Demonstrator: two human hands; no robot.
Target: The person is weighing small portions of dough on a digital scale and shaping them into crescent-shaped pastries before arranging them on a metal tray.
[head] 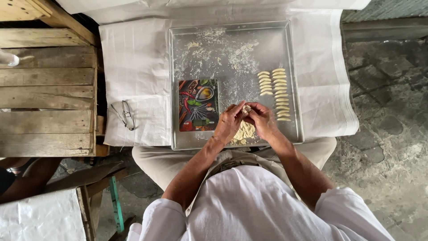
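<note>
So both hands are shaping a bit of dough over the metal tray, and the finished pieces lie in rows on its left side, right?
Not quite: the head view shows the finished pieces in rows on the tray's right side. Both hands, left and right, do pinch dough over it.

My left hand [228, 122] and right hand [261, 119] cover most of the small pale dough piece [246, 108], so its shape is unclear. The pale dough heap [244, 132] lies partly behind my wrists. A clear object [8, 58] is cut off left.

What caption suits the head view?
Both hands pinch a dough piece over a floured metal tray.
</note>
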